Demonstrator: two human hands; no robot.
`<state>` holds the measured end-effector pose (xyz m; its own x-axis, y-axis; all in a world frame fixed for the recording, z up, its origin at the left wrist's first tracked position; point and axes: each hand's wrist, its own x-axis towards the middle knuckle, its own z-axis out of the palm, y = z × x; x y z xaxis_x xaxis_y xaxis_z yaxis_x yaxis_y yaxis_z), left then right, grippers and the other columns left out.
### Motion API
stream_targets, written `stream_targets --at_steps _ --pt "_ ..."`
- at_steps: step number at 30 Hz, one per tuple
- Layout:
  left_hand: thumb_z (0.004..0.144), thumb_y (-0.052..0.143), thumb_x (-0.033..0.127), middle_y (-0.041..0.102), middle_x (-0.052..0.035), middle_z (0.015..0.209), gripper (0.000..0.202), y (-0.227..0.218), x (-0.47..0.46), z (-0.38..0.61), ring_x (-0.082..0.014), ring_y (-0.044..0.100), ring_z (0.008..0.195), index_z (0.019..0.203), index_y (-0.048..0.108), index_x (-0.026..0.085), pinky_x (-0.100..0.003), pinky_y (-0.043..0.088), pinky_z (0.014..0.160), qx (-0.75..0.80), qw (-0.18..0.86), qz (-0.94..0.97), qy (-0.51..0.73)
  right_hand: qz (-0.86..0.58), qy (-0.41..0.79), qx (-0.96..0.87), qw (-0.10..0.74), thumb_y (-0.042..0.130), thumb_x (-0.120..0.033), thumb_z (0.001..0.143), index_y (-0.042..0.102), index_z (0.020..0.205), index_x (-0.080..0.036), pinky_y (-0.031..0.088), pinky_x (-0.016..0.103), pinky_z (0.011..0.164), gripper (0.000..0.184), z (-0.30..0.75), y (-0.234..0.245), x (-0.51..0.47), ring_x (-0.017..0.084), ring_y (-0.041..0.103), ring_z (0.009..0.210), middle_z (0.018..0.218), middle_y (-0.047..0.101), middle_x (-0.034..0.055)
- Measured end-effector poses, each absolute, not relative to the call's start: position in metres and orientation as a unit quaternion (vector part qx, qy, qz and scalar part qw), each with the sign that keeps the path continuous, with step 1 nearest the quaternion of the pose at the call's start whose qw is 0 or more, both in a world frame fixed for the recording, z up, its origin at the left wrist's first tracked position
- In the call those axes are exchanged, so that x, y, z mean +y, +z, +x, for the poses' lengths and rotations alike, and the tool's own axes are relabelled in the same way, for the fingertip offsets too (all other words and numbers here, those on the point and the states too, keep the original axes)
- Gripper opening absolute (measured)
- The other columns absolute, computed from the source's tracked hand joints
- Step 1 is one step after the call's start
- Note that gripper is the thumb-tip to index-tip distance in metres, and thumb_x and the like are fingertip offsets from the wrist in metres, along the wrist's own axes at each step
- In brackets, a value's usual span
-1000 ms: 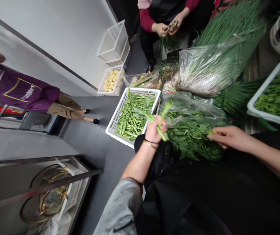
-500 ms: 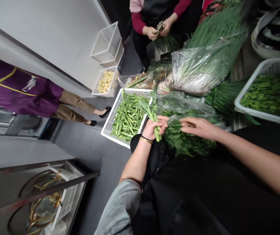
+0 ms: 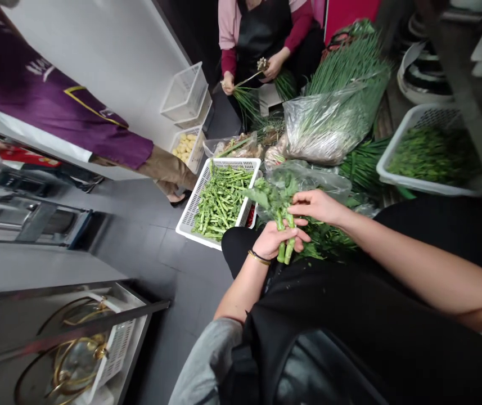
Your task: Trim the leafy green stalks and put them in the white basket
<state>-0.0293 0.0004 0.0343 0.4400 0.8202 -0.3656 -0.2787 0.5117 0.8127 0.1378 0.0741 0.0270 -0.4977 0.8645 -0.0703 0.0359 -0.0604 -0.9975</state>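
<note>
My left hand (image 3: 275, 239) is wrapped round a small bunch of green vegetable stalks (image 3: 282, 222), leafy tops pointing away from me. My right hand (image 3: 317, 205) rests its fingers on the same stalks just above the left hand, pinching them. Both hands hover over my black apron, next to a clear plastic bag of leafy greens (image 3: 316, 180). A white basket (image 3: 190, 214) of trimmed green stalks sits on the floor just left of my hands.
A seated person (image 3: 261, 34) across from me holds green onions. Another person in purple (image 3: 63, 107) stands at the left. Piles of green onions (image 3: 346, 73), a bagged bundle (image 3: 320, 124), another white basket of greens (image 3: 428, 152), a potato basket (image 3: 185, 147) and a steel cart (image 3: 76, 332) surround me.
My right hand left the greens pile and came over to the stalks in my left hand. The left hand drew the bunch closer to my lap. The person in purple walked nearer.
</note>
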Motion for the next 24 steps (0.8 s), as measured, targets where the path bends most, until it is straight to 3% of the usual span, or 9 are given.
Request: stream_targets --at_steps 5,10,13,17,20,24 --pt "0.068 0.074 0.034 0.069 -0.0135 0.088 0.052 0.041 -0.003 -0.031 -0.0178 0.066 0.066 0.111 0.058 0.009 -0.03 0.053 0.064 0.399 0.762 0.326 0.393 -0.429 0.603 -0.548 0.389 0.072 -0.046 0.062 0.056 0.057 -0.016 0.04 0.024 0.048 0.034 0.132 0.034 0.077 0.011 0.051 0.046 0.05 0.059 0.0" --pt "0.065 0.076 0.028 0.065 -0.0047 0.07 0.048 0.041 -0.007 -0.025 -0.0058 0.048 0.046 0.107 0.059 0.012 -0.016 0.035 0.04 0.445 0.669 0.263 0.534 -0.497 0.526 -0.513 0.461 0.069 -0.046 0.065 0.057 0.063 -0.017 0.043 0.026 0.049 0.031 0.128 0.029 0.071 0.013 0.052 0.048 0.054 0.06 0.0013" --pt "0.066 0.074 0.03 0.064 -0.0041 0.07 0.048 0.04 -0.011 -0.01 -0.0049 0.043 0.045 0.108 0.058 0.015 -0.015 0.027 0.036 0.407 0.694 0.23 0.547 -0.51 0.471 -0.51 0.508 0.065 -0.042 0.071 0.055 0.067 -0.019 0.043 0.027 0.051 0.025 0.122 0.028 0.061 0.013 0.051 0.05 0.054 0.057 -0.0005" --pt "0.069 0.071 0.034 0.063 -0.0041 0.072 0.05 0.042 -0.014 0.003 -0.0026 0.033 0.04 0.113 0.057 0.018 -0.016 0.02 0.034 0.351 0.74 0.224 0.528 -0.496 0.489 -0.473 0.54 0.059 -0.043 0.076 0.052 0.071 -0.02 0.045 0.029 0.053 0.024 0.119 0.023 0.054 0.014 0.052 0.052 0.058 0.056 -0.0009" --pt "0.069 0.07 0.032 0.062 -0.0028 0.071 0.048 0.045 -0.013 0.006 -0.0022 0.031 0.039 0.113 0.056 0.018 -0.016 0.018 0.034 0.347 0.73 0.206 0.552 -0.484 0.372 -0.577 0.542 0.058 -0.037 0.078 0.055 0.075 -0.021 0.048 0.031 0.061 0.016 0.122 0.027 0.048 0.017 0.057 0.063 0.068 0.061 0.0024" --pt "0.067 0.072 0.031 0.056 0.0018 0.063 0.048 0.042 -0.009 0.002 -0.0031 0.036 0.039 0.11 0.055 0.018 -0.016 0.021 0.035 0.384 0.679 0.188 0.596 -0.342 0.242 -0.772 0.478 0.054 -0.027 0.081 0.059 0.073 -0.02 0.048 0.033 0.069 0.011 0.135 0.037 0.031 0.02 0.06 0.075 0.076 0.063 0.0077"
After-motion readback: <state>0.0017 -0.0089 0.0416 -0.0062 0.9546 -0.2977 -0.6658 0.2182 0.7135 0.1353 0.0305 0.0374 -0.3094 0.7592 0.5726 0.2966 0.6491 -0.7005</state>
